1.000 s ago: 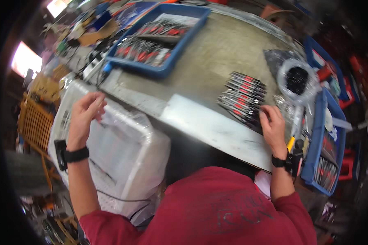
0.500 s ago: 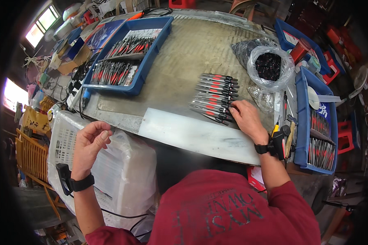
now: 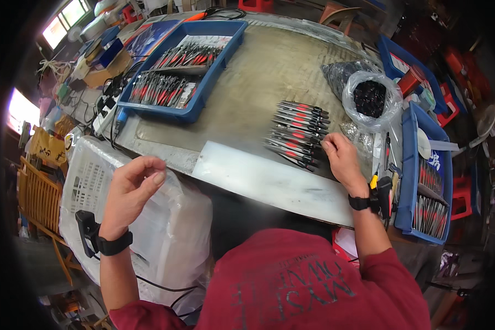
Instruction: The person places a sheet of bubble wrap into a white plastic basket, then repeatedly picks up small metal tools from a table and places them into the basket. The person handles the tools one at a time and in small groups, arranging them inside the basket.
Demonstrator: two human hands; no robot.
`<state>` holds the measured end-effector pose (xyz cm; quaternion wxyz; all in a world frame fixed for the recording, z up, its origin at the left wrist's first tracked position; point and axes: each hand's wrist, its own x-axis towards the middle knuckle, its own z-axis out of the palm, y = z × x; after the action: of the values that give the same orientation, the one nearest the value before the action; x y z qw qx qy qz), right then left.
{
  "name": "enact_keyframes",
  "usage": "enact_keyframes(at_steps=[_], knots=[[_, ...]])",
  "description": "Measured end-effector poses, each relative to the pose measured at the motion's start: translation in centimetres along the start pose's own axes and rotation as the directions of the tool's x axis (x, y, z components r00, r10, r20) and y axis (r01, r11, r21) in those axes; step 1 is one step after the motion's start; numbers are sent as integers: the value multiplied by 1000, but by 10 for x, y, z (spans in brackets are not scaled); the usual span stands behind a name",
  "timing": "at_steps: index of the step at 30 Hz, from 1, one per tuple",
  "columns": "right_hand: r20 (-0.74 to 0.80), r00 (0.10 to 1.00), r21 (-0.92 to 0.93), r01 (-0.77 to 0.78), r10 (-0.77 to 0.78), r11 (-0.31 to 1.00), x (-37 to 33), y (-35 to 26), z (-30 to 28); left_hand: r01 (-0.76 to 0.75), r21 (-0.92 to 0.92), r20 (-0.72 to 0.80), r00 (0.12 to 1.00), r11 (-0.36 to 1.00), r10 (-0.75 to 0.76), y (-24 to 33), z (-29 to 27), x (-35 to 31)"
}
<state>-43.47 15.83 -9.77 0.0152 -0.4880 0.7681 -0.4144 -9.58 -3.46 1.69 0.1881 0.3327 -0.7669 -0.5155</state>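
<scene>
My right hand [image 3: 344, 159], fingers curled, is touching the row of black-and-red-handled metal tools [image 3: 297, 133] lying crosswise just leftward; left hand [image 3: 132, 190] is hovering empty, loosely curled.

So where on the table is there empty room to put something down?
The widest bare patch of the table lies between the big blue tray and the row of tools. The white board at the near edge is bare too. It is crowded at the right hand, near the bags and the right tray.
</scene>
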Motion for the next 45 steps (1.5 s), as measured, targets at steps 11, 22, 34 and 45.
enact_keyframes(at_steps=[11,22,34,45], knots=[[82,889,99,443,-451,891,-21,-104,-6,-678,498,259,711,540,653,25,79,3],[-2,978,425,192,-211,885,-38,-103,17,-511,694,100,767,508,634,22,53,-2],[178,950,23,256,-256,966,-38,-45,64,-47,109,-678,727,993,108,-104,-145,-4],[-12,932,-73,360,-362,930,-55,-36,91,271,42,-686,708,962,-169,-260,-209,32]])
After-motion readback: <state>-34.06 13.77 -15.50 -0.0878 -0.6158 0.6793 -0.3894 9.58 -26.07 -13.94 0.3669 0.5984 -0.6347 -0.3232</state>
